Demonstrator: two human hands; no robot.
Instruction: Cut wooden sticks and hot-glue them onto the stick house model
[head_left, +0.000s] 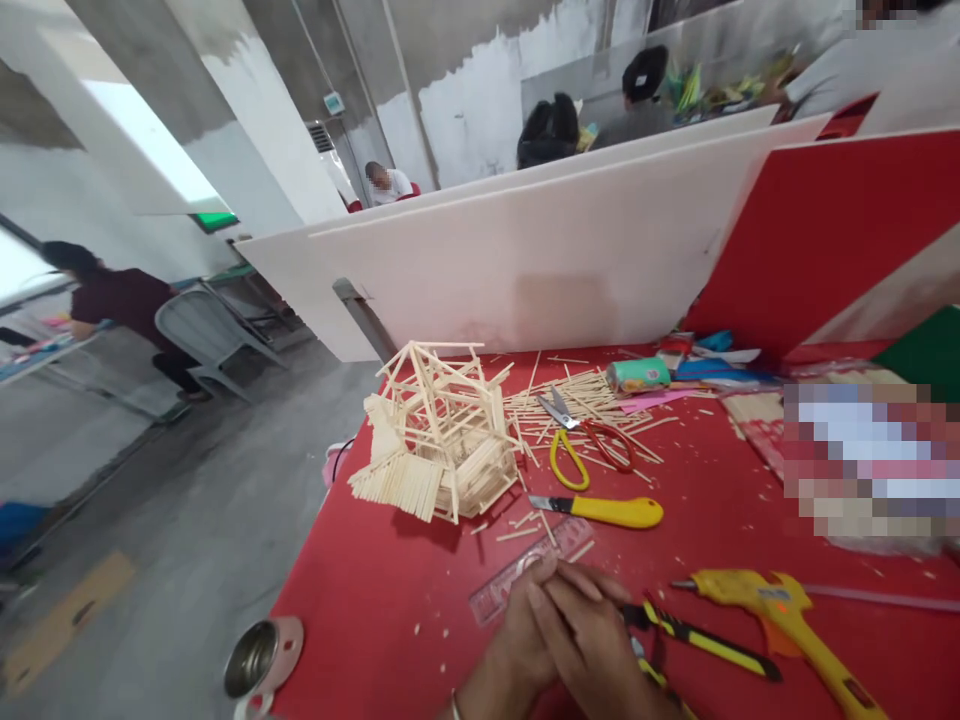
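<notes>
My left hand and my right hand are clasped together over the red tabletop, fingers pressed against each other, with no object showing in them. A clear ruler lies partly under them. Close by my right hand are black-and-yellow pliers. Beyond the hands stands a small openwork model of wooden sticks, with a panel of sticks laid side by side on its near left. A yellow utility knife lies to the model's right, and scissors with one yellow and one red handle rest on loose sticks.
A yellow glue gun lies at the right with a glue stick in it. At the left edge stands a pink mug. White boards wall off the table's far side. A green can stands behind the sticks. Other people sit farther off.
</notes>
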